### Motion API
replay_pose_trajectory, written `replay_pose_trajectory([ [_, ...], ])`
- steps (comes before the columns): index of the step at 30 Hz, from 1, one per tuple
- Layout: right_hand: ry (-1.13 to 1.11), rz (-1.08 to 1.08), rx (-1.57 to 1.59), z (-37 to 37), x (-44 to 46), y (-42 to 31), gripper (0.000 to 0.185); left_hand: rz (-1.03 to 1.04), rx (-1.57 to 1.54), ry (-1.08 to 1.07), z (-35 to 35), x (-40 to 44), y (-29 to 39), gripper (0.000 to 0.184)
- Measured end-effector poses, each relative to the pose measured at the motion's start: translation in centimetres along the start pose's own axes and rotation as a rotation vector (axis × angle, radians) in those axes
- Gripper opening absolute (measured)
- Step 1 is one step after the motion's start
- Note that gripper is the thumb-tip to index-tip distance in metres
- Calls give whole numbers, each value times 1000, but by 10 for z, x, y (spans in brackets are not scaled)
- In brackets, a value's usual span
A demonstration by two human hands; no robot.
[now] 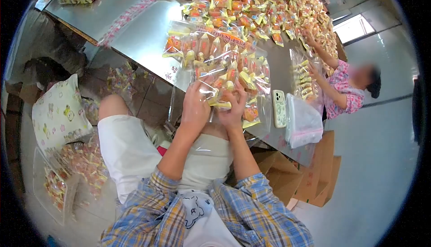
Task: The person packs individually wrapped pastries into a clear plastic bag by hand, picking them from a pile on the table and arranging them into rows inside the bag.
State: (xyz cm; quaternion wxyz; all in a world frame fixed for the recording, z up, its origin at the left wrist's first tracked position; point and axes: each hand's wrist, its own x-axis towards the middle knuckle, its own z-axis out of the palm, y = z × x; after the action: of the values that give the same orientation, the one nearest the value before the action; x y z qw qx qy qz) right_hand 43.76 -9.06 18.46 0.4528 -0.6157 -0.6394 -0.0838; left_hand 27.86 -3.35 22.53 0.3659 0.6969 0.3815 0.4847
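Note:
Both my hands are at the near end of a clear plastic bag [266,85] filled with rows of small wrapped snacks [215,49]. My left hand [196,103] has its fingers bent around wrapped pieces at the bag's left side. On the right, my right hand [233,108] curls its fingers round a yellow-ended packet [223,95]. The two hands are close together, a few packets between them. One more packet [250,114] lies just right of my right hand, under clear film.
A big heap of wrapped snacks [251,4] covers the table's far side. Right of the bag are a phone [279,108] and a stack of clear bags [303,121]. Another person [343,85] handles a bag at right. Cardboard boxes [318,170] and a cushion [61,112] are lower down.

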Motion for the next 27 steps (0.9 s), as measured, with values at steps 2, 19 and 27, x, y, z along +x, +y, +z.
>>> replay_pose_trajectory([
  [2, -16, 17, -9, -2, 1, -2, 50, 4, 50, 38, -2, 3, 1, 43],
  [19, 17, 9, 41, -3, 3, 0, 51, -232, 354, -38, -4, 7, -4, 30],
  [27, 25, 66, 126, -2, 6, -1, 56, 159, 577, -68, 3, 12, -5, 42],
])
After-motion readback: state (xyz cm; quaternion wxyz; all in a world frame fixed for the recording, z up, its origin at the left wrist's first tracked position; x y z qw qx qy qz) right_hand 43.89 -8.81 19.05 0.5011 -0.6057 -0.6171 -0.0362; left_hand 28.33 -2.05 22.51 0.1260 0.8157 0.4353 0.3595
